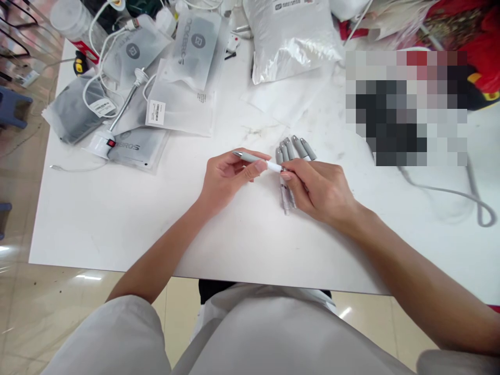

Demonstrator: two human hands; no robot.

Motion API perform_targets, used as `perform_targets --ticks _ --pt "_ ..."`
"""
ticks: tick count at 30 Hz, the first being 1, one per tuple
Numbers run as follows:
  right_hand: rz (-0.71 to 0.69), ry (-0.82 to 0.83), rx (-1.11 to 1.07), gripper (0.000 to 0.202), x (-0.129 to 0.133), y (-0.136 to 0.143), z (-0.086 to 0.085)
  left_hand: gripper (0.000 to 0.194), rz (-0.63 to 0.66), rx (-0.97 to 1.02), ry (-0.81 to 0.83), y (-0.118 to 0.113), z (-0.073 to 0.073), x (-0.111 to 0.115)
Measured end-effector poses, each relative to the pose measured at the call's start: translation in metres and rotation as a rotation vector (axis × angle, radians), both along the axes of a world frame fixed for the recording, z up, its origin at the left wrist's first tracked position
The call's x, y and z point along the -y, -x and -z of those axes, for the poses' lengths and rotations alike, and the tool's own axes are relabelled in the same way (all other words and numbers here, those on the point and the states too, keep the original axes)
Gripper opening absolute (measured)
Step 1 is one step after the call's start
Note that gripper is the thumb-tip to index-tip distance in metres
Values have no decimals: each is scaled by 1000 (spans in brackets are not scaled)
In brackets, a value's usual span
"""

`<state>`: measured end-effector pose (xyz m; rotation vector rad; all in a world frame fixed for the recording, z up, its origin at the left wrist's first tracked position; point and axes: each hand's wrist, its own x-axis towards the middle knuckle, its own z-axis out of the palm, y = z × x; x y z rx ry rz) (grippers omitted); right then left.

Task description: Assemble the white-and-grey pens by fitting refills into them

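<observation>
A white pen with a grey grip is held level between my two hands above the table. My left hand pinches its grey front part, and the metal tip points left. The fingers of my right hand close on the pen's other end. Under and behind my right hand lie several similar pens, their grey tips pointing away from me; their clear rear ends show below my fingers.
Frosted plastic pouches and a white lamp base with a metal stem cover the back left. A silvery bag lies at the back. A grey cord curls at right, beside a pixelated area. The table's front edge is near my body.
</observation>
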<state>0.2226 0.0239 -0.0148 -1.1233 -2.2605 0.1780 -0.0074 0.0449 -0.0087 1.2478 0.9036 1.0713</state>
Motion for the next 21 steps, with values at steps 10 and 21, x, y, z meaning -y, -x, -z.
perform_targets --ticks 10,21 --pt "5 60 -4 37 2 0 2 31 13 27 7 2 4 -3" --pt "4 3 -31 26 1 -1 1 31 4 49 -3 2 6 -3"
